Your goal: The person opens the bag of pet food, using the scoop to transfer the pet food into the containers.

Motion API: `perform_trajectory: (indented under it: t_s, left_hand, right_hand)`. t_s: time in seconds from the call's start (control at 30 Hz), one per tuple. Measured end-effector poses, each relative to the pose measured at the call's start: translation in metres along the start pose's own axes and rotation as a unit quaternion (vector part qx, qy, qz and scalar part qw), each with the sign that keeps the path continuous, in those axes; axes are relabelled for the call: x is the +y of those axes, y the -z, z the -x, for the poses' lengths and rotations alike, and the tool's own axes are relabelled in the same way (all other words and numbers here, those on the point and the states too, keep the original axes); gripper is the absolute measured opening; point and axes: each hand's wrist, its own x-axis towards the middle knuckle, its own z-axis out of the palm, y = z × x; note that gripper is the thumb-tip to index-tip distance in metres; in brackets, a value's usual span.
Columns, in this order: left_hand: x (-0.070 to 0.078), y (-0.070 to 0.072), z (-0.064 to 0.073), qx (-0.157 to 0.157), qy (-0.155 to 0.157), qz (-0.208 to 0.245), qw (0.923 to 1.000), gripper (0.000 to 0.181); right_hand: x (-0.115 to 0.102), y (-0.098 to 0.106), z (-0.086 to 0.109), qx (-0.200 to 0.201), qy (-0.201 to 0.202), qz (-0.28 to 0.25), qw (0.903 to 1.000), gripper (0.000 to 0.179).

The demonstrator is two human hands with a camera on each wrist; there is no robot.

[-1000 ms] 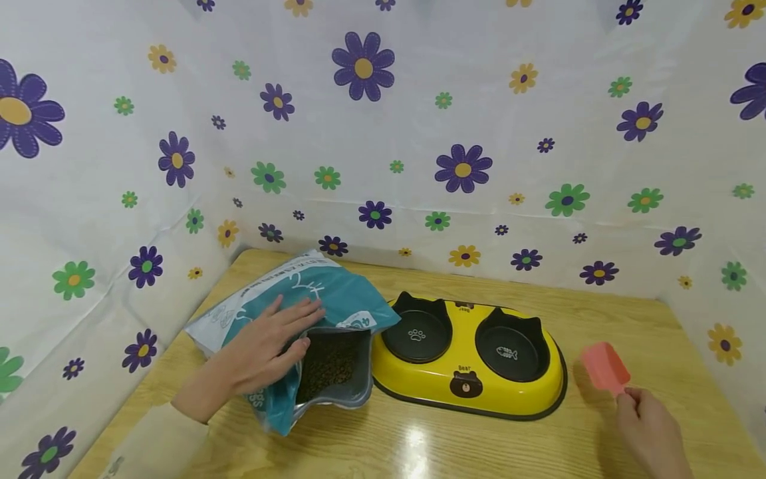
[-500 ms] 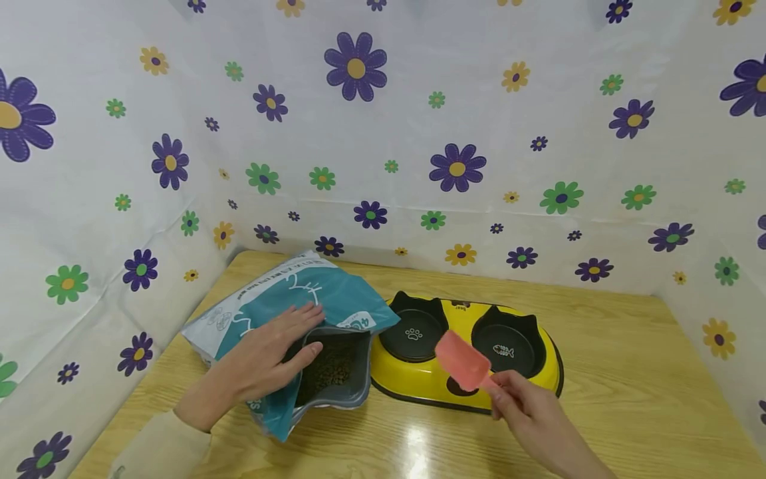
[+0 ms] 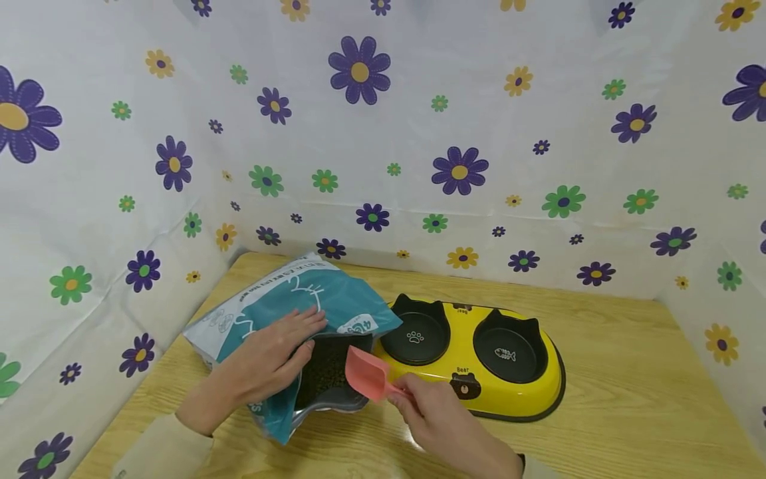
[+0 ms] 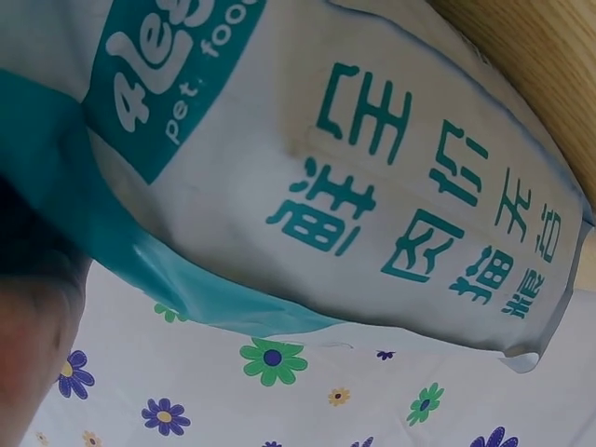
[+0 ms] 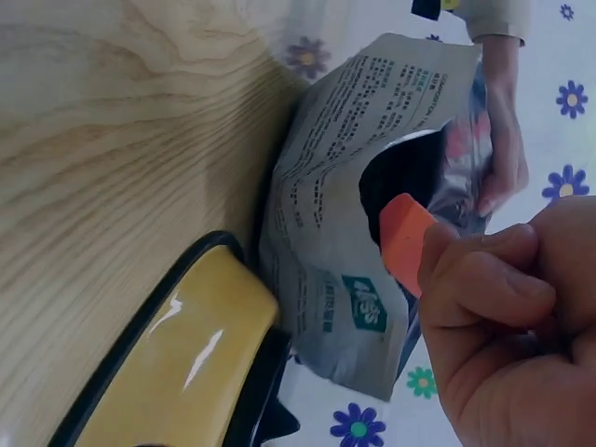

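Note:
A teal and white pet food bag [image 3: 353, 296] lies on its side, its wide mouth facing me with brown kibble [image 3: 326, 382] inside. My left hand [image 3: 269, 356] rests on the bag with fingers stretched over the teal face and the thumb at the mouth's edge. In the left wrist view the printed bag [image 4: 279, 186] fills most of the picture. My right hand [image 3: 437, 419] pinches the handle of a pink scoop [image 3: 366, 374], whose blade overlaps the right side of the mouth. The right wrist view shows the scoop [image 5: 407, 240] right at the dark opening.
A yellow double pet bowl stand [image 3: 520, 399] with two black cat-eared bowls, a left bowl [image 3: 419, 332] and a right bowl [image 3: 509, 342], stands right of the bag. Flower-patterned white cloth [image 3: 407, 133] hangs behind and beside the wooden table [image 3: 628, 412].
My right hand has carried the scoop left from the table's right side, past the bowl stand, to the bag's mouth. My left hand stays on the bag.

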Motion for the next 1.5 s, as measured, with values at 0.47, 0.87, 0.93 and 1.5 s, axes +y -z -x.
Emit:
perform_trajectory:
  t_s: [0.47, 0.87, 0.93, 1.5]
  left_hand:
    - [0.000, 0.000, 0.001, 0.006, 0.001, -0.001, 1.0000, 0.041]
    - [-0.002, -0.002, 0.001, 0.013, -0.005, 0.002, 0.9999, 0.040]
    - [-0.003, -0.003, 0.001, 0.013, -0.005, 0.003, 0.9999, 0.040]
    - [-0.002, -0.003, 0.001, 0.006, 0.004, 0.005, 1.0000, 0.040]
  right_hand:
    - [-0.024, -0.038, -0.033, 0.034, 0.033, 0.354, 0.9340, 0.017]
    - [-0.027, -0.048, -0.043, 0.006, -0.010, 0.341, 0.9399, 0.016]
    - [-0.026, -0.048, -0.043, -0.002, -0.014, 0.322, 0.9466, 0.014]
    - [-0.011, -0.052, -0.049, 0.015, -0.076, 0.034, 0.9964, 0.022]
